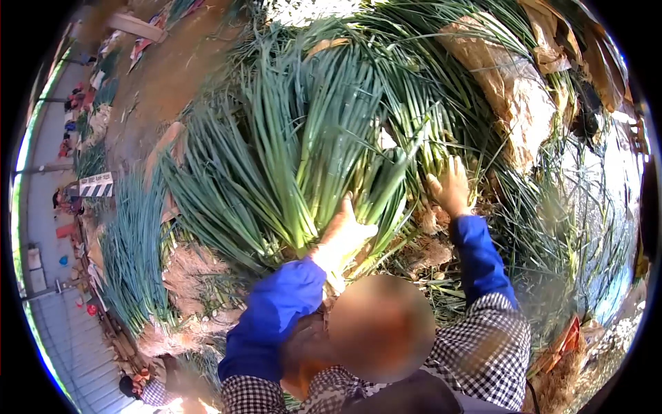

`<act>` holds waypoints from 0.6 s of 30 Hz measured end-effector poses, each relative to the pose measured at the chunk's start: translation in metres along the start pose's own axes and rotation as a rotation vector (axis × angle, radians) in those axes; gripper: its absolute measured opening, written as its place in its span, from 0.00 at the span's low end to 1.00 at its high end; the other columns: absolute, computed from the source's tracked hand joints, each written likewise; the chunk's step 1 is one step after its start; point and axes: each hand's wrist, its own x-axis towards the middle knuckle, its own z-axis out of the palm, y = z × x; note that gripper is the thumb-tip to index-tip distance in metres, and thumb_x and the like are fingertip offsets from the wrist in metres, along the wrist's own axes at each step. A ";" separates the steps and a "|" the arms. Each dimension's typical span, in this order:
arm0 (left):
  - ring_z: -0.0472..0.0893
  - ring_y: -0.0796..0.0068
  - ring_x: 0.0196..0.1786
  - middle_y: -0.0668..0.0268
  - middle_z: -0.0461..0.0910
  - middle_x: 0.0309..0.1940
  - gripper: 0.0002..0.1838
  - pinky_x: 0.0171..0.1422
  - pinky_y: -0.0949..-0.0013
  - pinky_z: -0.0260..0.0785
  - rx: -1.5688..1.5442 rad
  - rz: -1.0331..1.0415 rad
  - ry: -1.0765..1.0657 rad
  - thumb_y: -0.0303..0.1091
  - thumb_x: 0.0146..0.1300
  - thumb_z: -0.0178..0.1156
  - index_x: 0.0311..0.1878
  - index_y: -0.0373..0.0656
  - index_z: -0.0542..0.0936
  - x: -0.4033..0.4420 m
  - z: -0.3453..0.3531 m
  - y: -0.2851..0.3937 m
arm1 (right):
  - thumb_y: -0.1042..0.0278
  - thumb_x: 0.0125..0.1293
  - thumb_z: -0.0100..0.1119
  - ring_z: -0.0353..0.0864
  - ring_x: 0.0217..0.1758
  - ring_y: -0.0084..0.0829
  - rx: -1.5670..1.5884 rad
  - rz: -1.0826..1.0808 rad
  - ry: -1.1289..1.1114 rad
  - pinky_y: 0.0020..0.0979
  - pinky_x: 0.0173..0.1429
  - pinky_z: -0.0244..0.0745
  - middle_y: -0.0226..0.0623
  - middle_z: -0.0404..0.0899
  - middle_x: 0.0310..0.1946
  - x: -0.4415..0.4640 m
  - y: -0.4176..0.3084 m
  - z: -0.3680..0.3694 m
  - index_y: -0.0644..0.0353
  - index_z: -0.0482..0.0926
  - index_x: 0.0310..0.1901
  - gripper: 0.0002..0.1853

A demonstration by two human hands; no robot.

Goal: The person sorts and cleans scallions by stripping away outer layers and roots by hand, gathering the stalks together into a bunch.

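Across the middle of the view: green onions (303,159), one large fanned bunch, pale bases nearest the person. Left hand (341,236), one, blue-sleeved: rested against those bases, thumb apart from the fingers, grip wide. Right hand (452,189), one, likewise blue-sleeved: lay on the pale bases of a neighbouring bunch (434,141), fingers spread, grip wide. Crumpled brown paper (514,90), upper right. Sign (96,185), one, far left: striped lower part, dark characters above, too small to read.
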 end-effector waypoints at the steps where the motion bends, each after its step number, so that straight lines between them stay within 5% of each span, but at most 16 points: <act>1: 0.75 0.56 0.51 0.45 0.72 0.53 0.55 0.56 0.63 0.67 0.026 0.018 0.051 0.37 0.45 0.70 0.70 0.37 0.43 0.007 0.010 -0.008 | 0.44 0.60 0.57 0.62 0.64 0.50 0.506 0.193 -0.086 0.40 0.65 0.60 0.57 0.59 0.63 -0.011 -0.027 -0.020 0.64 0.53 0.67 0.42; 2: 0.76 0.57 0.49 0.46 0.73 0.50 0.55 0.55 0.63 0.68 0.054 0.034 0.099 0.38 0.45 0.70 0.69 0.35 0.43 0.011 0.018 -0.013 | 0.47 0.61 0.58 0.62 0.65 0.52 1.009 0.391 -0.185 0.40 0.66 0.60 0.56 0.56 0.65 -0.026 -0.056 -0.038 0.63 0.53 0.67 0.40; 4: 0.75 0.61 0.51 0.49 0.72 0.52 0.52 0.54 0.64 0.68 0.060 -0.029 0.096 0.41 0.45 0.69 0.69 0.37 0.48 0.011 0.029 -0.011 | 0.57 0.66 0.51 0.61 0.65 0.53 1.428 0.514 -0.364 0.41 0.65 0.60 0.53 0.50 0.68 -0.054 -0.098 -0.045 0.55 0.57 0.66 0.30; 6: 0.75 0.61 0.50 0.49 0.73 0.51 0.50 0.53 0.65 0.69 -0.048 0.017 -0.034 0.40 0.46 0.68 0.68 0.35 0.51 0.020 0.044 -0.023 | 0.64 0.71 0.40 0.67 0.61 0.50 0.459 -0.049 -0.338 0.41 0.62 0.64 0.52 0.51 0.68 -0.071 -0.104 -0.017 0.47 0.59 0.66 0.22; 7: 0.76 0.62 0.49 0.49 0.74 0.49 0.47 0.51 0.65 0.70 -0.167 0.021 -0.052 0.40 0.47 0.66 0.66 0.32 0.54 0.017 0.052 -0.023 | 0.65 0.72 0.32 0.70 0.59 0.46 0.668 0.074 -0.356 0.43 0.61 0.64 0.51 0.52 0.68 -0.067 -0.099 -0.002 0.42 0.62 0.65 0.21; 8: 0.76 0.62 0.49 0.48 0.74 0.48 0.42 0.51 0.66 0.69 -0.017 0.033 -0.050 0.39 0.47 0.64 0.63 0.30 0.58 -0.001 0.050 -0.005 | 0.57 0.72 0.35 0.74 0.55 0.42 0.723 0.028 -0.310 0.43 0.58 0.68 0.48 0.61 0.64 -0.056 -0.098 -0.011 0.48 0.64 0.63 0.20; 10: 0.77 0.59 0.45 0.47 0.76 0.43 0.35 0.49 0.65 0.70 0.101 0.078 -0.079 0.40 0.48 0.63 0.56 0.29 0.66 -0.022 0.062 0.008 | 0.47 0.70 0.37 0.76 0.51 0.37 1.842 1.036 -0.569 0.41 0.53 0.72 0.46 0.70 0.57 -0.053 -0.115 -0.067 0.54 0.64 0.62 0.26; 12: 0.79 0.55 0.37 0.44 0.77 0.33 0.29 0.41 0.61 0.71 0.307 0.231 -0.087 0.43 0.47 0.62 0.44 0.26 0.72 -0.054 0.071 0.016 | 0.37 0.65 0.41 0.79 0.44 0.36 2.086 0.926 -0.377 0.35 0.47 0.77 0.42 0.76 0.51 -0.088 -0.105 -0.056 0.57 0.61 0.64 0.35; 14: 0.80 0.55 0.33 0.44 0.77 0.30 0.27 0.38 0.59 0.71 0.297 0.381 0.013 0.43 0.46 0.61 0.41 0.25 0.73 -0.096 0.072 0.015 | 0.35 0.65 0.40 0.79 0.44 0.38 2.311 0.749 -0.410 0.34 0.46 0.78 0.43 0.76 0.50 -0.099 -0.120 -0.120 0.57 0.62 0.64 0.36; 16: 0.79 0.59 0.34 0.46 0.77 0.31 0.28 0.39 0.62 0.71 0.378 0.309 -0.093 0.43 0.47 0.62 0.44 0.28 0.72 -0.154 0.051 0.040 | 0.36 0.66 0.40 0.76 0.50 0.37 2.425 0.615 -0.241 0.37 0.54 0.74 0.46 0.72 0.54 -0.092 -0.148 -0.198 0.58 0.61 0.63 0.35; 18: 0.78 0.67 0.36 0.51 0.77 0.33 0.26 0.39 0.65 0.71 0.275 0.369 -0.151 0.39 0.47 0.63 0.47 0.32 0.72 -0.200 0.037 0.049 | 0.41 0.68 0.41 0.73 0.53 0.36 2.507 0.211 -0.444 0.36 0.57 0.70 0.43 0.69 0.55 -0.101 -0.144 -0.200 0.58 0.58 0.65 0.33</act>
